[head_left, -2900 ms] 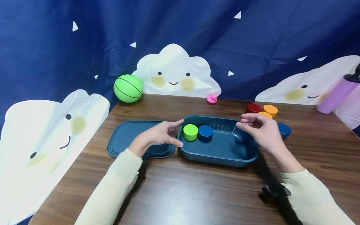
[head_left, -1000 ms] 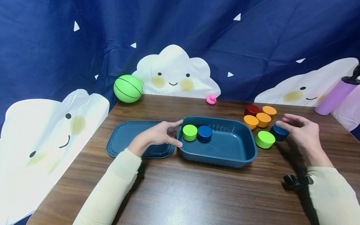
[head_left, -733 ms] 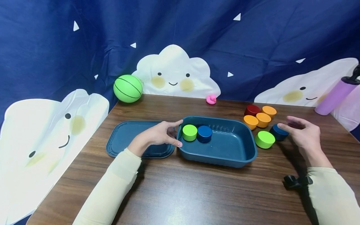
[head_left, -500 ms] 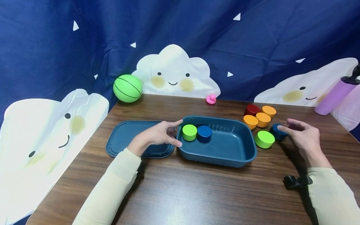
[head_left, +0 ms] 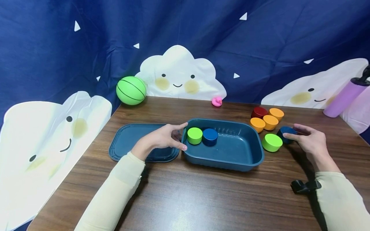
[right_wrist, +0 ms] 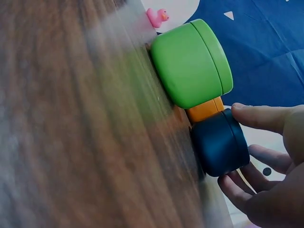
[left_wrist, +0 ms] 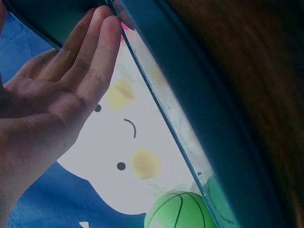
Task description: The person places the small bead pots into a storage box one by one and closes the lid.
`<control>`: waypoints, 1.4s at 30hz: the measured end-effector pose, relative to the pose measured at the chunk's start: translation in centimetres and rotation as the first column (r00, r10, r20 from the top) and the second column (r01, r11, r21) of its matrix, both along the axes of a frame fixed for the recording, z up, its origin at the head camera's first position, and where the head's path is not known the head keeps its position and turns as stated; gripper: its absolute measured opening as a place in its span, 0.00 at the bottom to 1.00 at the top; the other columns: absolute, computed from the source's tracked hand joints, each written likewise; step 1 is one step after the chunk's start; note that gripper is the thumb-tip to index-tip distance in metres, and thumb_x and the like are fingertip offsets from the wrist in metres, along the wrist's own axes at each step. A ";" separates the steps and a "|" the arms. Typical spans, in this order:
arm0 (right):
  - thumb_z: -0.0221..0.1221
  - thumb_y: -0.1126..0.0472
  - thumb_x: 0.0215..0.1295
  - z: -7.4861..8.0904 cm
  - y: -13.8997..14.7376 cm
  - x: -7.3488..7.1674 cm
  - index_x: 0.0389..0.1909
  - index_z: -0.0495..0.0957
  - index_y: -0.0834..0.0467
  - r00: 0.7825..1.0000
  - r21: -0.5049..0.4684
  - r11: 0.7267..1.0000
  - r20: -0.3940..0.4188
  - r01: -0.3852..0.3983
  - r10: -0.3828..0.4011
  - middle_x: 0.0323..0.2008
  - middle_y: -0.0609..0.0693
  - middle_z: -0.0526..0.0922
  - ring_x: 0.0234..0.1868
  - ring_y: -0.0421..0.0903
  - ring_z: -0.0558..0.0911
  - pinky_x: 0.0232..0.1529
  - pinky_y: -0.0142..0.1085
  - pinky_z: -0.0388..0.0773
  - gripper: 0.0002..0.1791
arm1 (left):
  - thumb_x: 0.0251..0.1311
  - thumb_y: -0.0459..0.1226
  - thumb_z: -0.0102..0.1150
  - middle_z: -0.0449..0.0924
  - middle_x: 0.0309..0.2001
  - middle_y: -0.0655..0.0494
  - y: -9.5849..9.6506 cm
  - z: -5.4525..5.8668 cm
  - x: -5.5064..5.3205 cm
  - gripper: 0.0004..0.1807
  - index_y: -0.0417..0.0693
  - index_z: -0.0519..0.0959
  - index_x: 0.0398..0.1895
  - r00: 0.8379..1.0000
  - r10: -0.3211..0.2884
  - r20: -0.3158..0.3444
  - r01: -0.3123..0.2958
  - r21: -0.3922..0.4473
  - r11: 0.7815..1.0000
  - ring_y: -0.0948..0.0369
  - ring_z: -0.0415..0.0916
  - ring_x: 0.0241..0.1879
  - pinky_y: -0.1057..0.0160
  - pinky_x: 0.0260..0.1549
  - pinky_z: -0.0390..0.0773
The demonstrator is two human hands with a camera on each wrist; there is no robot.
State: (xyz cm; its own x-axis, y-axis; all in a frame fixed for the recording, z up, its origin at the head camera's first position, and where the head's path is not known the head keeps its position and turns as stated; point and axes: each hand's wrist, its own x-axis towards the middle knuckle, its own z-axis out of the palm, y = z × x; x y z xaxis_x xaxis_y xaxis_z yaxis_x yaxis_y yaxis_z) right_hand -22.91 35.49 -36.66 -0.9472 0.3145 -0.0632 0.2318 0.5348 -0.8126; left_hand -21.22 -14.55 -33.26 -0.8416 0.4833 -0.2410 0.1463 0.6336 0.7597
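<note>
My left hand (head_left: pixel 166 138) spans the left end of a dark teal plastic box (head_left: pixel 237 144), thumb at its near corner and index finger at its far one. In the left wrist view its extended fingertips (left_wrist: pixel 107 31) meet the wall. Inside the box a green jar (head_left: pixel 195 136) and a blue jar (head_left: pixel 210 137) stand side by side at the left. My right hand (head_left: pixel 313 141) grips another blue jar (right_wrist: pixel 218 145) on the table, thumb on the lid's edge and fingers curled round the other side. Against it stands a green jar (right_wrist: pixel 190 66).
Three orange jars (head_left: pixel 270 122) and a dark red jar (head_left: pixel 259 112) cluster behind the box's right end. A flat teal lid (head_left: pixel 130 141) lies left, partly under my left forearm. Farther back are a green ball (head_left: pixel 131 90), a pink duck (head_left: pixel 216 101) and a purple pump (head_left: pixel 345 98).
My right hand has moved right from above the box's right end to the blue jar on the table, then lowered and closed round it. The left hand has stayed at the box.
</note>
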 end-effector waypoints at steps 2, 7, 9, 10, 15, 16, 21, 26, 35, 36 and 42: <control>0.71 0.40 0.57 0.0 0.0 -0.1 0.74 0.66 0.58 1.000 0.018 1.000 0.023 -0.005 0.005 0.58 0.39 0.77 0.57 0.45 0.69 0.36 0.15 0.69 0.48 | 0.56 0.45 0.75 0.81 0.52 0.49 0.0 0.1 0.0 0.54 0.63 0.50 0.82 1.000 -0.001 -0.001 0.001 0.001 1.000 0.56 0.77 0.53 0.58 0.50 0.79; 0.68 0.38 0.59 0.1 -0.1 -0.2 0.76 0.62 0.57 0.997 0.048 0.999 0.072 -0.024 0.020 0.78 0.62 0.56 0.65 0.57 0.63 0.35 0.15 0.66 0.50 | 0.56 0.45 0.75 0.81 0.52 0.49 0.0 0.1 0.1 0.54 0.62 0.51 0.81 1.000 0.002 0.001 -0.002 0.001 1.000 0.56 0.77 0.53 0.58 0.51 0.79; 0.68 0.38 0.60 0.1 -0.1 -0.3 0.77 0.62 0.57 0.997 0.041 0.999 0.076 -0.023 0.020 0.78 0.62 0.55 0.66 0.58 0.62 0.40 0.16 0.68 0.50 | 0.56 0.45 0.75 0.81 0.52 0.49 0.0 0.1 0.0 0.54 0.63 0.51 0.81 1.000 0.002 0.001 -0.002 0.001 1.000 0.56 0.77 0.53 0.58 0.51 0.79; 0.68 0.38 0.60 0.1 -0.1 -0.3 0.77 0.61 0.57 0.997 0.042 0.999 0.078 -0.022 0.019 0.78 0.62 0.55 0.66 0.58 0.62 0.43 0.18 0.69 0.50 | 0.56 0.45 0.75 0.81 0.52 0.49 0.0 0.1 0.0 0.54 0.63 0.51 0.81 1.000 0.002 0.000 -0.002 0.000 1.000 0.56 0.77 0.53 0.58 0.51 0.79; 0.67 0.38 0.61 0.1 -0.2 -0.3 0.77 0.61 0.57 0.996 0.032 0.999 0.087 -0.011 0.008 0.79 0.62 0.53 0.68 0.59 0.60 0.64 0.38 0.70 0.49 | 0.56 0.45 0.75 0.81 0.54 0.48 0.0 0.1 0.0 0.54 0.63 0.51 0.81 1.000 0.006 0.002 -0.006 -0.003 1.000 0.56 0.76 0.54 0.58 0.51 0.80; 0.67 0.38 0.60 0.1 -0.2 -0.3 0.77 0.61 0.57 0.996 0.034 0.999 0.088 -0.009 0.006 0.79 0.61 0.53 0.68 0.58 0.60 0.62 0.36 0.70 0.49 | 0.56 0.45 0.75 0.81 0.54 0.49 0.0 0.1 0.0 0.54 0.63 0.51 0.81 1.000 0.007 0.002 -0.007 -0.004 1.000 0.55 0.76 0.54 0.58 0.51 0.80; 0.68 0.38 0.60 0.0 -0.2 -0.3 0.76 0.62 0.58 0.997 0.032 1.000 0.075 0.000 -0.002 0.78 0.62 0.54 0.66 0.58 0.62 0.44 0.20 0.69 0.49 | 0.56 0.45 0.75 0.81 0.52 0.50 0.0 0.1 0.0 0.54 0.63 0.51 0.81 1.000 0.007 0.001 -0.007 -0.006 1.000 0.56 0.77 0.54 0.58 0.50 0.80; 0.67 0.38 0.60 0.1 -0.2 -0.2 0.76 0.62 0.60 0.998 0.033 0.999 0.058 0.013 -0.015 0.78 0.63 0.55 0.65 0.58 0.62 0.35 0.16 0.65 0.50 | 0.56 0.45 0.75 0.81 0.53 0.48 0.0 0.1 0.0 0.54 0.63 0.50 0.81 1.000 0.002 -0.001 -0.002 -0.007 1.000 0.56 0.77 0.54 0.58 0.51 0.80; 0.65 0.34 0.59 0.8 -0.5 -0.1 0.76 0.61 0.59 0.997 0.048 0.997 0.060 0.055 -0.058 0.79 0.62 0.53 0.69 0.60 0.60 0.64 0.43 0.71 0.51 | 0.57 0.45 0.74 0.81 0.56 0.46 0.1 0.3 0.2 0.54 0.63 0.50 0.82 1.000 -0.002 -0.005 0.002 -0.013 1.000 0.55 0.76 0.56 0.56 0.53 0.79; 0.65 0.34 0.60 0.9 -0.6 0.0 0.77 0.60 0.59 0.997 0.047 0.997 0.059 0.056 -0.059 0.79 0.62 0.53 0.70 0.60 0.60 0.68 0.48 0.69 0.52 | 0.57 0.45 0.74 0.80 0.56 0.47 0.0 0.3 0.2 0.54 0.63 0.50 0.82 1.000 -0.003 -0.006 0.003 -0.014 1.000 0.55 0.76 0.56 0.56 0.53 0.79; 0.65 0.33 0.59 1.7 -1.0 0.3 0.77 0.59 0.58 0.997 0.038 0.998 0.050 0.059 -0.061 0.79 0.61 0.51 0.71 0.62 0.59 0.72 0.56 0.63 0.53 | 0.57 0.45 0.75 0.80 0.57 0.47 0.0 0.1 0.0 0.54 0.63 0.50 0.81 1.000 -0.006 -0.008 0.006 -0.015 1.000 0.55 0.76 0.57 0.56 0.53 0.79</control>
State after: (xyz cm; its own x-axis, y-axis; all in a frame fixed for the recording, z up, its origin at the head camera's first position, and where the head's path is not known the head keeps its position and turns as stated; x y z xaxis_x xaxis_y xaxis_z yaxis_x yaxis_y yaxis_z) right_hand -22.61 34.48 -34.95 -0.9223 0.3737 -0.0984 0.3051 0.5480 -0.7788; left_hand -21.17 -14.56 -33.11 -0.8405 0.4847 -0.2419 0.1559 0.6441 0.7489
